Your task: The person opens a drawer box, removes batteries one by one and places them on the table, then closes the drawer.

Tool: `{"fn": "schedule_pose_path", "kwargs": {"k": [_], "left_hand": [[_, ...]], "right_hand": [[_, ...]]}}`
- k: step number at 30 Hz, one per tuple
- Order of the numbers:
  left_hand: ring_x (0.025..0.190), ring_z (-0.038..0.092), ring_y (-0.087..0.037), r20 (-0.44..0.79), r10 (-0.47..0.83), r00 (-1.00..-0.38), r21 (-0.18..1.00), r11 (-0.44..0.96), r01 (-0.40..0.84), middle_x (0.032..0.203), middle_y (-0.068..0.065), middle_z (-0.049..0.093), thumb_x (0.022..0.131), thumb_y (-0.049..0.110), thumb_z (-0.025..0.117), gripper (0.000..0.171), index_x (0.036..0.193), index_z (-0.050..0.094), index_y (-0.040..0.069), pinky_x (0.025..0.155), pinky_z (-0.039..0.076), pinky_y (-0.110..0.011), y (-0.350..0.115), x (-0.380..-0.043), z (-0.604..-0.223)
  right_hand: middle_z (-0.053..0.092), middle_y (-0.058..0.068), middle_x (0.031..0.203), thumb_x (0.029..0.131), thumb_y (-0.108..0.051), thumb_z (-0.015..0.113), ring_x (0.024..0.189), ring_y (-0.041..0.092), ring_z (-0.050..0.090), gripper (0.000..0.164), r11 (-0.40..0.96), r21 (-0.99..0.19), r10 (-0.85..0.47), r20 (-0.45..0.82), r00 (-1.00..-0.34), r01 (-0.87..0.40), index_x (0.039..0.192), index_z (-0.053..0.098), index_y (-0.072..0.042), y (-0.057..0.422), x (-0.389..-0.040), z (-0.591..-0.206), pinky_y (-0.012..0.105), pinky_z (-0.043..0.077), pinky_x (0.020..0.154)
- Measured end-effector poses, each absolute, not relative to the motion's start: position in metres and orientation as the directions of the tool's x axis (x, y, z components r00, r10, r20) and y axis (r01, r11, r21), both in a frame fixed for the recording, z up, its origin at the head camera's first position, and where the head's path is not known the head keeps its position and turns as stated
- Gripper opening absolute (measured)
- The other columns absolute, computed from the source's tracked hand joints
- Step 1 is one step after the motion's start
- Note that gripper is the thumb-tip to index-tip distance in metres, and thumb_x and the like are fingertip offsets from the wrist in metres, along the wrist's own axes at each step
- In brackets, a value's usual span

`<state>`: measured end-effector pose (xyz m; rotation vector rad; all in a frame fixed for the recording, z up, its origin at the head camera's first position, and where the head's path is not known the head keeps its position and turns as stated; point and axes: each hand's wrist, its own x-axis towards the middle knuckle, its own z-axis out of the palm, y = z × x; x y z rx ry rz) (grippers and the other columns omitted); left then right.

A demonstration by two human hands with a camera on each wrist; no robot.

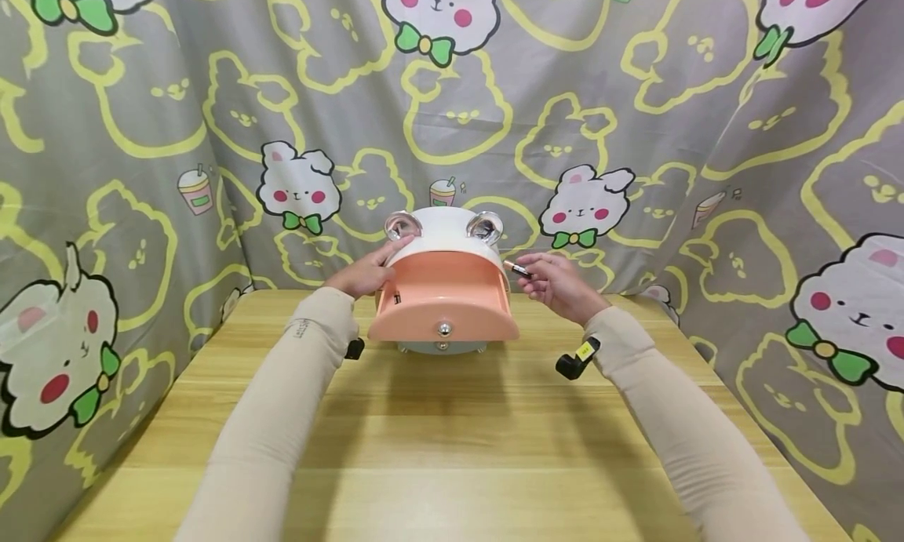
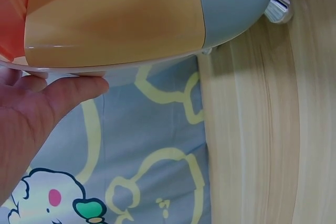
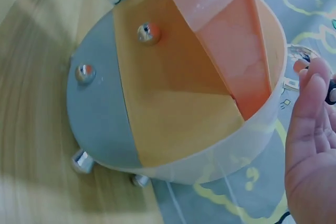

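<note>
A small frog-shaped drawer cabinet (image 1: 443,232) has a white top and shiny round eyes. Its peach top drawer (image 1: 445,313) is pulled out. Inside it, near the left wall, lies a small dark battery-like piece (image 1: 397,298). My left hand (image 1: 362,275) rests against the cabinet's left side with its thumb stretched out, seen also in the left wrist view; some fingertips are hidden. Right of the cabinet, my right hand (image 1: 558,285) pinches a black battery (image 1: 519,270) with a copper-coloured end. The right wrist view shows only part of this battery (image 3: 331,94).
Below the open drawer are an orange drawer (image 3: 168,103) and a grey-blue one (image 3: 97,98), both pushed in, with silver ball knobs. Short silver feet hold the cabinet up on the wooden table (image 1: 438,448). Patterned curtain (image 1: 459,95) hangs close behind and at both sides.
</note>
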<state>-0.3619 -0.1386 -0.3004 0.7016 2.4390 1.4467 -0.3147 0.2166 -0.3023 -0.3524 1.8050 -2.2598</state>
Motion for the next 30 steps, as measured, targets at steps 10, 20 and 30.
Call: {"fn": "schedule_pose_path", "kwargs": {"k": [10, 20, 30], "left_hand": [[0.043, 0.031, -0.01, 0.047, 0.521, -0.852, 0.88, 0.383, 0.283, 0.161, -0.004, 0.005, 0.092, -0.004, 0.038, 0.077, 0.155, 0.02, 0.037, 0.047, 0.034, -0.032, -0.138, -0.365, -0.302], [0.043, 0.033, -0.01, 0.024, 0.522, -0.852, 0.875, 0.402, 0.271, 0.162, -0.007, 0.0, 0.092, -0.005, 0.038, 0.077, 0.156, 0.016, 0.033, 0.046, 0.035, -0.03, -0.137, -0.356, -0.291], [0.044, 0.032, -0.011, 0.05, 0.52, -0.853, 0.868, 0.399, 0.295, 0.161, -0.005, 0.005, 0.092, -0.003, 0.039, 0.077, 0.155, 0.019, 0.037, 0.045, 0.035, -0.029, -0.139, -0.364, -0.3]], "right_hand": [[0.064, 0.012, 0.082, 0.103, -0.005, 0.035, 0.067, 0.013, 0.064, 0.027, -0.578, -0.784, -0.399, 0.032, -0.916, 0.225, 0.13, 0.041, -0.004, 0.226, -0.311, -0.325, 0.019, 0.052, 0.061], [0.063, 0.011, 0.083, 0.103, -0.004, 0.03, 0.071, 0.015, 0.063, 0.035, -0.612, -0.761, -0.369, 0.036, -0.929, 0.214, 0.138, 0.028, -0.004, 0.238, -0.305, -0.342, 0.019, 0.053, 0.064], [0.059, 0.011, 0.083, 0.1, 0.003, 0.034, 0.068, 0.014, 0.06, 0.017, -0.438, -0.891, -0.334, 0.039, -0.942, 0.119, 0.114, 0.041, -0.005, 0.249, -0.302, -0.356, 0.021, 0.051, 0.061]]}}
